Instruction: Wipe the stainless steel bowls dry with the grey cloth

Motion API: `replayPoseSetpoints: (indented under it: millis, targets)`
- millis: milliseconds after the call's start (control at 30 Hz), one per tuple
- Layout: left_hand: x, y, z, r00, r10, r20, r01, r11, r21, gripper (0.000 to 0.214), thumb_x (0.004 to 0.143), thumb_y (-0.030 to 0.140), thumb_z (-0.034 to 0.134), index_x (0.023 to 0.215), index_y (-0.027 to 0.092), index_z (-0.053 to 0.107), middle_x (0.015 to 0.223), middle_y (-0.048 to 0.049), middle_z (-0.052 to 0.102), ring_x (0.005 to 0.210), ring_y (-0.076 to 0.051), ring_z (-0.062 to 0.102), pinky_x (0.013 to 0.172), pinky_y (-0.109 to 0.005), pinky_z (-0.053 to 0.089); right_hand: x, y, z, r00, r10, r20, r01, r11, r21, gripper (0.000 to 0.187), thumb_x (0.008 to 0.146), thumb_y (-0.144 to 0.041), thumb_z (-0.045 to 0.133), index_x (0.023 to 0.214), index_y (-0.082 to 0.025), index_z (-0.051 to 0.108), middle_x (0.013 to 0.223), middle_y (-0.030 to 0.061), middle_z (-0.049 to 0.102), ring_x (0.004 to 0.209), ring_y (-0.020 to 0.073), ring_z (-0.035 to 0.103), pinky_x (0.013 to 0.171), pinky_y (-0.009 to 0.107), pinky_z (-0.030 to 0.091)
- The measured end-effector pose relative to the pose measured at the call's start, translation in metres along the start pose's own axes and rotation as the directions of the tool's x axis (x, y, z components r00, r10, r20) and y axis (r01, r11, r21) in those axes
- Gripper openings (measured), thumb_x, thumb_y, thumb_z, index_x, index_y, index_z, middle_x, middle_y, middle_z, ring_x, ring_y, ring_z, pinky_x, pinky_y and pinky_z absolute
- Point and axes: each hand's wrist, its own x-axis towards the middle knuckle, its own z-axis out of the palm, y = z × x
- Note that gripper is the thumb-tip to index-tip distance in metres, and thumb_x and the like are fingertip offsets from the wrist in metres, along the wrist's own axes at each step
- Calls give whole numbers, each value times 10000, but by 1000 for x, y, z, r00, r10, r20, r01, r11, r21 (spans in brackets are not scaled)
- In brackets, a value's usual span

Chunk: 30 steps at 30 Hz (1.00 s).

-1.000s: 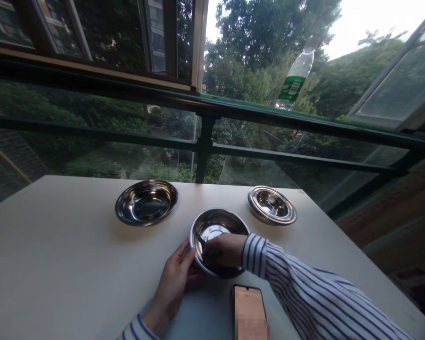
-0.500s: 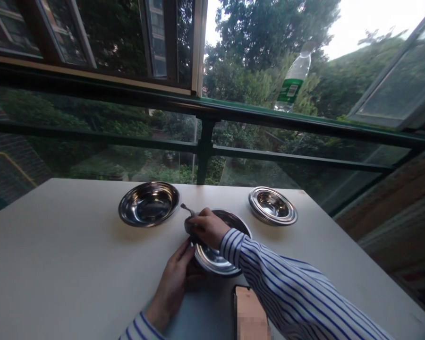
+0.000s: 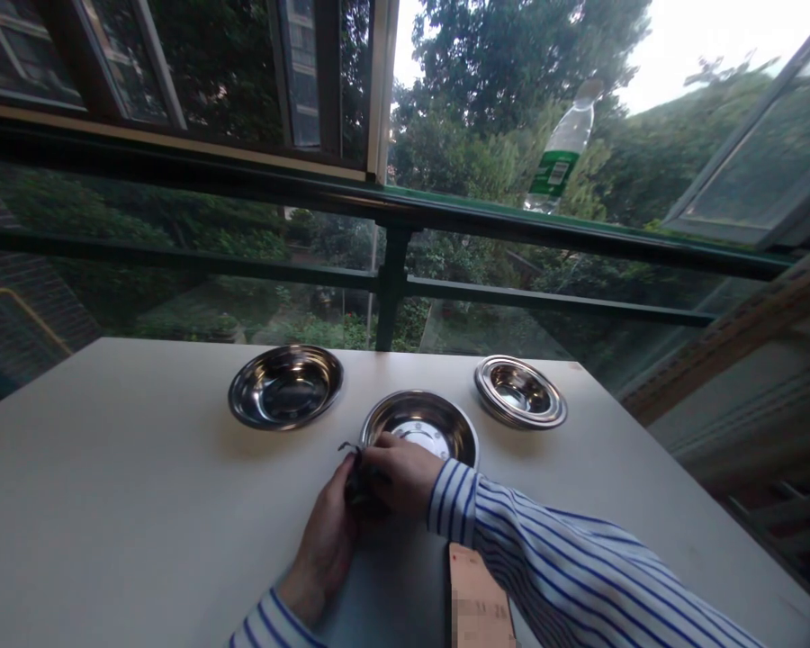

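My right hand (image 3: 403,470) is closed on a crumpled dark grey cloth (image 3: 359,477), just in front of a shiny steel bowl (image 3: 469,423). A thin end of the cloth sticks out at the upper left. My left hand (image 3: 328,522) meets it from the left, its thumb up against the same cloth and its other fingers mostly hidden. The near side of the bowl is covered by my right hand and striped sleeve.
A larger steel bowl (image 3: 243,400) stands at the back left of the white table (image 3: 141,504). Nested steel dishes (image 3: 554,411) sit at the back right. By my right sleeve lies a phone (image 3: 479,585). On the railing stands a plastic bottle (image 3: 553,171).
My right hand has come out of the middle bowl with the cloth, down toward my left hand. More of the bowl's inside shows, and its rim sits slightly farther back.
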Motion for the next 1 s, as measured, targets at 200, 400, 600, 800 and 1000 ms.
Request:
replayPoseSetpoints:
  millis: [200, 400, 600, 800, 1000]
  targets:
    - [3, 0, 0, 986, 135, 97, -137, 991, 10, 283, 742, 171, 603, 1020, 146, 647, 932, -42, 707, 839, -160, 642, 719, -241, 492, -25, -3, 1, 995, -95, 28, 97, 991, -93, 208, 804, -200, 553, 1005, -194, 607, 937, 57, 573, 802, 172, 537, 702, 255, 422]
    - [-4, 4, 2, 996, 80, 39, -84, 991, 102, 495, 714, 232, 667, 1195, 156, 572, 913, -69, 713, 639, -138, 634, 571, -237, 489, -51, -1, -3, 991, -126, 50, 133, 973, -190, 160, 824, -214, 527, 957, -184, 613, 908, 84, 578, 768, 195, 515, 637, 285, 400]
    - [-3, 6, 2, 999, 42, -3, -41, 976, 215, 480, 783, 225, 599, 1252, 160, 517, 704, -58, 710, 515, -150, 629, 497, -248, 495, -81, 27, -15, 988, -151, 20, 152, 973, -173, 185, 819, -201, 567, 990, -224, 633, 935, 68, 603, 812, 175, 532, 691, 273, 410]
    - [-4, 9, 4, 998, 37, -42, -26, 973, 228, 467, 806, 174, 568, 1268, 160, 500, 642, -34, 690, 463, -143, 620, 479, -246, 506, -90, 76, -18, 976, -42, -213, 25, 996, -81, 219, 833, -167, 511, 967, -210, 678, 1061, 118, 598, 899, 223, 564, 774, 351, 452]
    - [-4, 11, 3, 999, 34, -37, -25, 971, 236, 460, 816, 182, 556, 1271, 160, 490, 624, -36, 685, 476, -142, 620, 471, -229, 491, -77, 111, -32, 826, 220, -518, -162, 975, 155, 261, 856, -265, 463, 1015, -190, 656, 1046, 131, 588, 961, 249, 563, 869, 435, 439]
